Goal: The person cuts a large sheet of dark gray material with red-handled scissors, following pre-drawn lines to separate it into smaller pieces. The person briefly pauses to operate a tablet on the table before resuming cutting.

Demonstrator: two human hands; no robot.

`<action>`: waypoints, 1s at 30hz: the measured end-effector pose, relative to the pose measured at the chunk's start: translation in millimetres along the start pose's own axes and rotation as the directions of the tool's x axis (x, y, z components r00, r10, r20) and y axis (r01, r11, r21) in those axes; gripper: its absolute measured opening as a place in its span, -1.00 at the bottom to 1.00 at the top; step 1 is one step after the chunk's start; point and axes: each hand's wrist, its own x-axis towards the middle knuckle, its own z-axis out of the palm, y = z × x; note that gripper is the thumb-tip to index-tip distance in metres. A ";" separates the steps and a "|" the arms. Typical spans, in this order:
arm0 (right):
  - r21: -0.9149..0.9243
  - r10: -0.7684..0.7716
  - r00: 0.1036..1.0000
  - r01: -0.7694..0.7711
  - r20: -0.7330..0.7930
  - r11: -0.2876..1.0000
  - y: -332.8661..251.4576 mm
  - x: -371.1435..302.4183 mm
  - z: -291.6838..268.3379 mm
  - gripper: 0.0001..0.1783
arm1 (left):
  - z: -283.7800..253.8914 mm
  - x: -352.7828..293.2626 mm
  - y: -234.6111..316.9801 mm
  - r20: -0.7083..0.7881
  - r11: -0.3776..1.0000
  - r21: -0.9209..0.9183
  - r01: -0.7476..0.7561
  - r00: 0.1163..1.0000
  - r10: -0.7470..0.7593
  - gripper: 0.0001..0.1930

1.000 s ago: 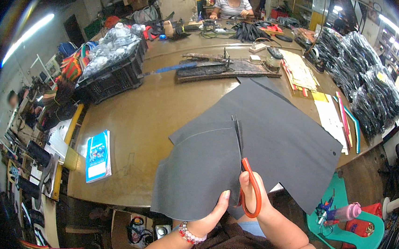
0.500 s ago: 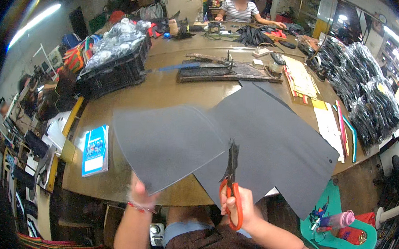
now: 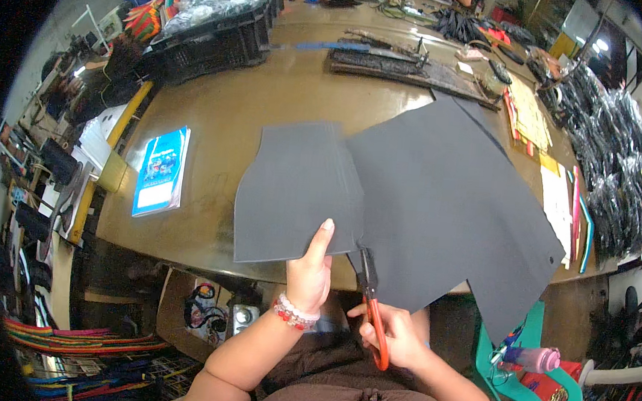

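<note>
My left hand grips the near edge of a dark grey sheet piece, thumb on top and the other fingers underneath. Beaded bracelets circle that wrist. In my right hand is a pair of scissors with orange handles and dark blades. The blades point away from me, at the seam between the piece and a larger dark grey sheet. This larger sheet spreads to the right and hangs over the table's near edge. Whether the two parts are still joined near the blade tips, I cannot tell.
A blue booklet lies at the left on the brown table. Behind it stands a black crate of plastic-wrapped goods. A dark board lies at the back, bagged stacks at the right. A green stool holds a pink-capped bottle.
My left hand has moved right along the piece, closer to the scissors, and the piece has swung rightward with it. The scissors sit slightly lower in view. The whole view has tilted downward.
</note>
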 end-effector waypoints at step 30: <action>0.040 -0.168 0.978 0.164 0.124 0.986 -29.8 12.9 -12.9 -0.54 | 14.6 -23.1 20.6 0.151 0.898 0.328 -0.293 0.955 0.256 -0.62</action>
